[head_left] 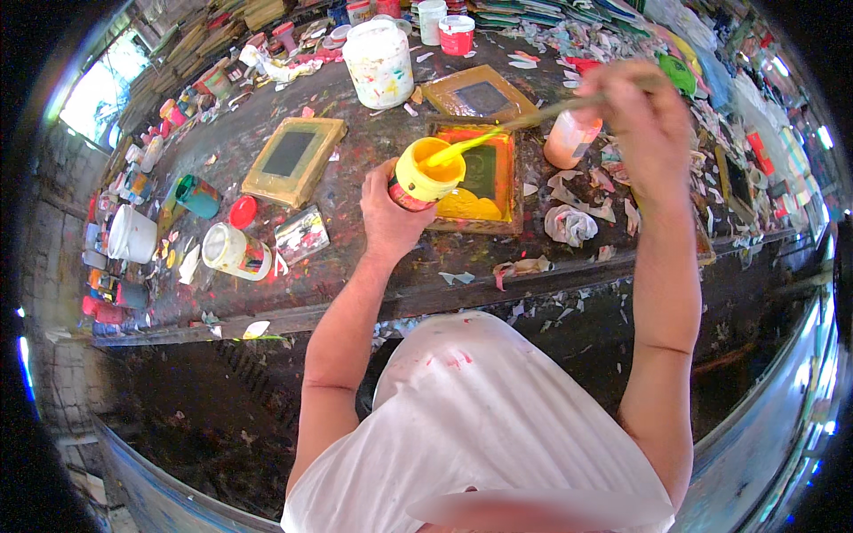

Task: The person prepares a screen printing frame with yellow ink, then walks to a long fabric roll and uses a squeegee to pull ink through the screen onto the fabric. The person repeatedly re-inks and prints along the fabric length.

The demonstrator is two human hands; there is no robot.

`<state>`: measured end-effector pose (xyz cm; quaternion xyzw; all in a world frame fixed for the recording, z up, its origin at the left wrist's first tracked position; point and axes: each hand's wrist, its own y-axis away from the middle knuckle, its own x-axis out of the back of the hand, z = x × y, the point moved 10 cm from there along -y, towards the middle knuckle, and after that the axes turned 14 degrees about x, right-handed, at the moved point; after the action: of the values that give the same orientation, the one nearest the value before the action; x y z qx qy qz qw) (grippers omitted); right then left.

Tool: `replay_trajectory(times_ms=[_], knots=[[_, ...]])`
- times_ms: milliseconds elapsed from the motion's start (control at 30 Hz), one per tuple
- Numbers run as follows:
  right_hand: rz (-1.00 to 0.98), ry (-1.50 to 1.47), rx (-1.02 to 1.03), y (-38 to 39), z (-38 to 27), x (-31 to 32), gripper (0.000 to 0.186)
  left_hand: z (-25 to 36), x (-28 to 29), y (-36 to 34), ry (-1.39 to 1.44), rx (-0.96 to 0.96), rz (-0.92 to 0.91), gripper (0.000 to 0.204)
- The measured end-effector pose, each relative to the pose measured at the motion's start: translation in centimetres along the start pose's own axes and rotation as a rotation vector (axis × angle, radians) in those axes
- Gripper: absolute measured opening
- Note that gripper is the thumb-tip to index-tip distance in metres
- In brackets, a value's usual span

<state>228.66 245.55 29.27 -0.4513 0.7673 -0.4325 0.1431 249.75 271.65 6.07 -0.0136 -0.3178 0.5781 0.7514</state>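
Note:
My left hand grips a small jar of yellow paint, tilted over a wooden frame whose edges are painted orange and yellow around a dark green centre. My right hand holds a long stick or brush handle by its upper end. The yellow-coated tip dips into the jar's open mouth. A pool of yellow paint lies on the frame's near edge, just right of the jar.
The paint-splattered workbench carries two unpainted frames, a large white tub, a pink bottle, a crumpled rag, a red lid and several paint jars at the left and back.

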Motion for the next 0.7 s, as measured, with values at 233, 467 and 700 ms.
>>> replay_trajectory(times_ms=[233,467,700], knots=[[-0.193,0.017,-0.188,3.8,4.0,-11.0,0.072,-6.3,-0.2,-2.2,0.467,0.245,0.123,0.094],[-0.33,0.073,-0.406,12.0,8.0,-11.8,0.062,-15.3,-0.5,-4.8,0.386,0.362,0.27,0.105],[-0.402,0.148,-0.417,17.4,10.2,-11.7,0.051,-8.8,6.7,3.6,0.164,0.009,0.158,0.097]])
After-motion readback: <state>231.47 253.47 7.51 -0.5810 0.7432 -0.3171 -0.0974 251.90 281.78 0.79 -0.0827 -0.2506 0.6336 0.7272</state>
